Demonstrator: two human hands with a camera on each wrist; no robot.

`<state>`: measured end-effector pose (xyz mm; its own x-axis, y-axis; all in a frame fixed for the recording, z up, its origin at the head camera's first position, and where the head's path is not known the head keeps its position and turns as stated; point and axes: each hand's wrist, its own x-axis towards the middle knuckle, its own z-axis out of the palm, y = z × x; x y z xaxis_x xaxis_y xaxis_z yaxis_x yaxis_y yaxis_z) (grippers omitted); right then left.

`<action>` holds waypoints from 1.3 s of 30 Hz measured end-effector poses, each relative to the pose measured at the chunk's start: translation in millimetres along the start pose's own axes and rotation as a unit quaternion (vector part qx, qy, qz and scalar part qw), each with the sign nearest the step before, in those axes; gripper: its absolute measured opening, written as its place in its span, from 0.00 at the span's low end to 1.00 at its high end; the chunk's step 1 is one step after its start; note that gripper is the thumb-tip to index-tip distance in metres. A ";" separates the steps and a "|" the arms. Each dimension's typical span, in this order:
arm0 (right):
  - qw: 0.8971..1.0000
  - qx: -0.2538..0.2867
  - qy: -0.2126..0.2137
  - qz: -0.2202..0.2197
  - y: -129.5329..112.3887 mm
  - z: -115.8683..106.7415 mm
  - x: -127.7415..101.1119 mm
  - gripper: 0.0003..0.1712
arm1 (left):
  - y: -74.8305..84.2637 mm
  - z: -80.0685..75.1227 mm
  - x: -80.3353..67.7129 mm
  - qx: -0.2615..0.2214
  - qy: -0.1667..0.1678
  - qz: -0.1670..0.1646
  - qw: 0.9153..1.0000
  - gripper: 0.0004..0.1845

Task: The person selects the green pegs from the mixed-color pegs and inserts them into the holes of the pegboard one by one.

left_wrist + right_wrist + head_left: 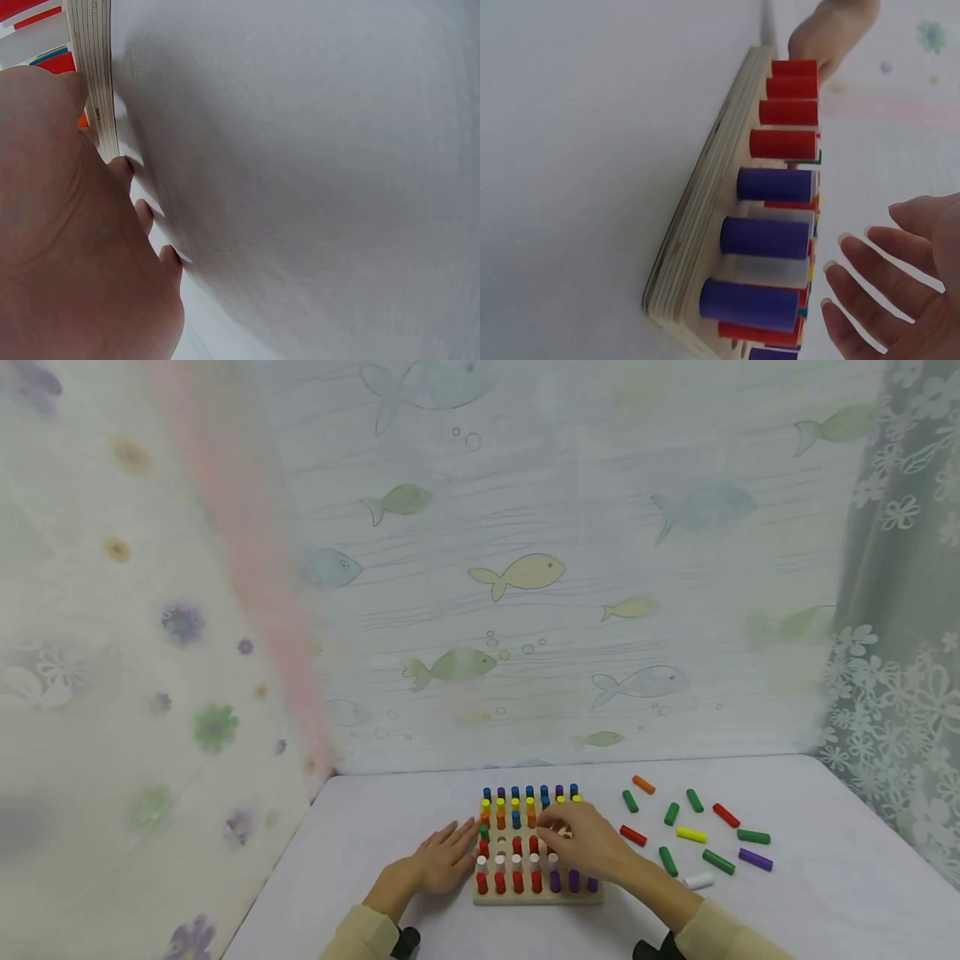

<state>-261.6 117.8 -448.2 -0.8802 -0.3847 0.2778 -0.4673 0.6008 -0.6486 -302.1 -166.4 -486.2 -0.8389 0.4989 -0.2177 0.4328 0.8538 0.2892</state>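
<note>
Pegboard point(537, 893) braced by flat left hand point(444, 860); right hand point(588, 843) fingers relaxed above pegs, loose pegs point(690, 835) beside.

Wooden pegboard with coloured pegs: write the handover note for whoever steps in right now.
Left hand: open, flat on the white table, touching the left edge of the wooden pegboard.
Right hand: open above the board's right side, holding nothing.
Done: most holes hold upright coloured cylinder pegs.
Left: loose pegs lie scattered right of the board: green, red, orange, yellow, purple, white.
</note>
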 end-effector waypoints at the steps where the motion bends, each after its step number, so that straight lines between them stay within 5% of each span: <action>1: 1.000 0.003 -0.002 0.000 1.3 -1.5 -1.1 0.08 | 1.4 -1.7 -0.8 -0.003 -0.002 -0.002 1.000 0.33; 16: 1.000 0.000 0.011 -0.005 23.1 -22.7 -20.7 0.07 | 2.2 -3.1 -2.2 -0.001 0.002 -0.008 1.000 0.33; 39: 1.000 0.005 0.007 0.013 59.0 -89.3 -59.3 0.15 | 3.3 -1.8 -1.4 0.001 -0.001 -0.009 1.000 0.33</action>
<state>-244.4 238.6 -439.6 -0.8934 -0.3584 0.2709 -0.4430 0.6034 -0.6630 -300.1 -164.6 -483.3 -0.8456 0.4840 -0.2252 0.4185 0.8630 0.2831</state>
